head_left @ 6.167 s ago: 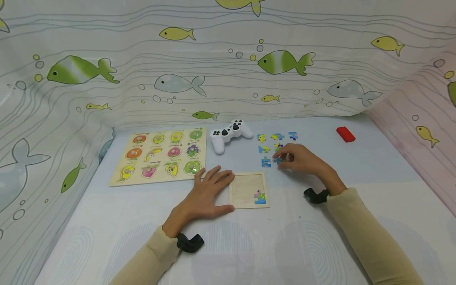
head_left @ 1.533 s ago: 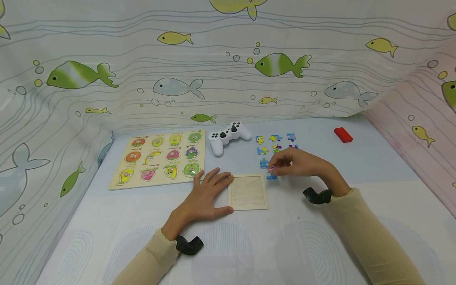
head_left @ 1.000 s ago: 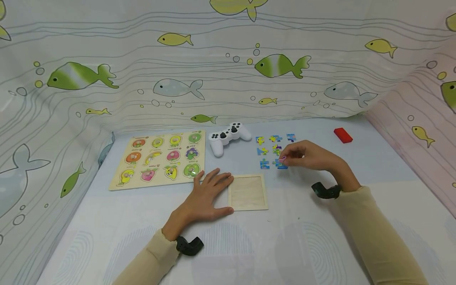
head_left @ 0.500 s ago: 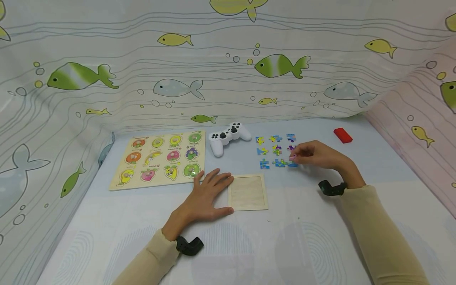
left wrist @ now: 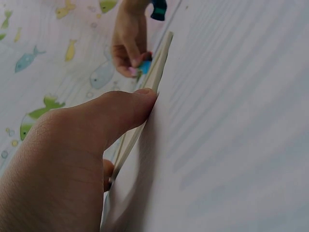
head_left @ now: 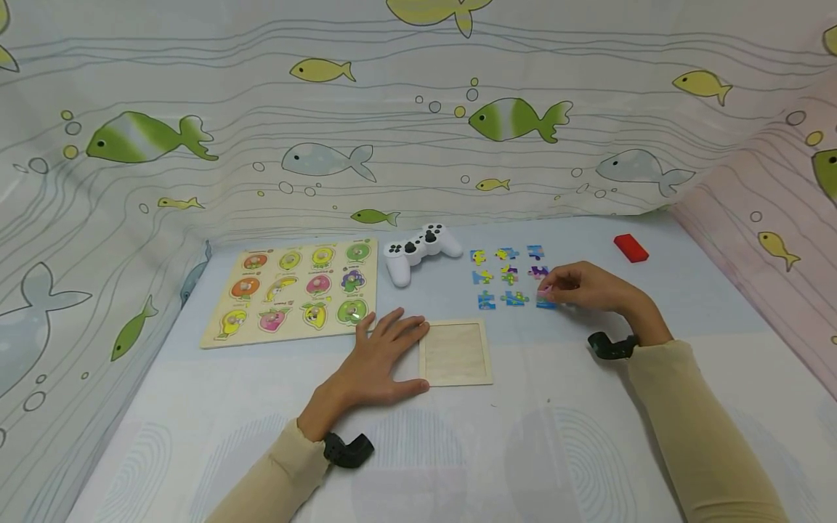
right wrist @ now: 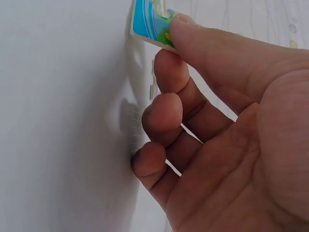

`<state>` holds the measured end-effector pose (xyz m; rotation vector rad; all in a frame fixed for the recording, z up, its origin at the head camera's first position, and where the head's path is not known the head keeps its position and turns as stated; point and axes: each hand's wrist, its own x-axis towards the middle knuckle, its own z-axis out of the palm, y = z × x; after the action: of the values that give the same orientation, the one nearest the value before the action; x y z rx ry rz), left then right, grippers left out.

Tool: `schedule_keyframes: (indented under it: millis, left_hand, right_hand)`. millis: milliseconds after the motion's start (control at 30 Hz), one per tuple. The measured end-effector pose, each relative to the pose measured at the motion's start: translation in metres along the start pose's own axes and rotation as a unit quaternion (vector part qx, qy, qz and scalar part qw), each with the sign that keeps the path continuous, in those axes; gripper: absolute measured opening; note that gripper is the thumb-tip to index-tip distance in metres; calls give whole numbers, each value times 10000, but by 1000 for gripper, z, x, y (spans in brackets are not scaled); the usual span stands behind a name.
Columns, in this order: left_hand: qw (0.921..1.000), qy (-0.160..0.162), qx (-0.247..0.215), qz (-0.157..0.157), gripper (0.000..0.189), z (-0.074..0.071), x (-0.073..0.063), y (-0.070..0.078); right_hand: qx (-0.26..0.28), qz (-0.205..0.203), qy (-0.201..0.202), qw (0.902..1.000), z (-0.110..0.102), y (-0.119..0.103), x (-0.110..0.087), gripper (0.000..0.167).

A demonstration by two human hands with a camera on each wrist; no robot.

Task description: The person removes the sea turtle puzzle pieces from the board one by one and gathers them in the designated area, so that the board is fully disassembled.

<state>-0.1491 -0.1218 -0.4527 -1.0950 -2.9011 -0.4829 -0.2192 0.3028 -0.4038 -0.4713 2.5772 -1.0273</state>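
My right hand [head_left: 582, 287] pinches a jigsaw puzzle piece [head_left: 544, 298] between thumb and fingertips, at the right end of the nearest row of pieces. In the right wrist view this puzzle piece [right wrist: 153, 24] shows blue and green print, and its lower edge is tilted off the table. My left hand [head_left: 373, 363] lies with fingers spread at the left side of a square wooden puzzle tray [head_left: 487, 356], thumb and index finger touching its edge. The tray shows bare wood inside. In the left wrist view my thumb [left wrist: 128, 106] rests on the tray's rim [left wrist: 161, 63].
Several loose puzzle pieces [head_left: 515, 298] lie in rows behind the tray. A white game controller [head_left: 421, 250] and a wooden fruit puzzle board [head_left: 294, 290] stand to the left. A red block [head_left: 631, 248] lies at the back right. A fish-patterned curtain [head_left: 392, 145] rises behind.
The puzzle piece that lay in the tray's lower right corner is out of it. My right hand has carried it to the right, to the end of the nearest row. The left hand has stayed put.
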Motion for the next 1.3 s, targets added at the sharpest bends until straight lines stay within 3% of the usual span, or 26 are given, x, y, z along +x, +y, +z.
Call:
schedule_keyframes:
  millis: [233, 433, 1000, 1300]
  left_hand:
    - [10000, 42, -42, 6, 90, 0, 0, 0]
    - [10000, 13, -55, -3, 90, -1, 0, 0]
    - [10000, 80, -47, 8, 89, 1, 0, -1]
    - [9999, 109, -80, 36, 89, 0, -1, 0]
  right_hand:
    - [-121, 112, 165, 9997, 2, 1, 2, 27]
    - [-380, 237, 292, 9986, 6, 0, 3, 25]
    - [-506, 296, 132, 9982, 8, -3, 5, 35]
    - [-662, 300, 202, 9971, 9, -5, 5, 32]
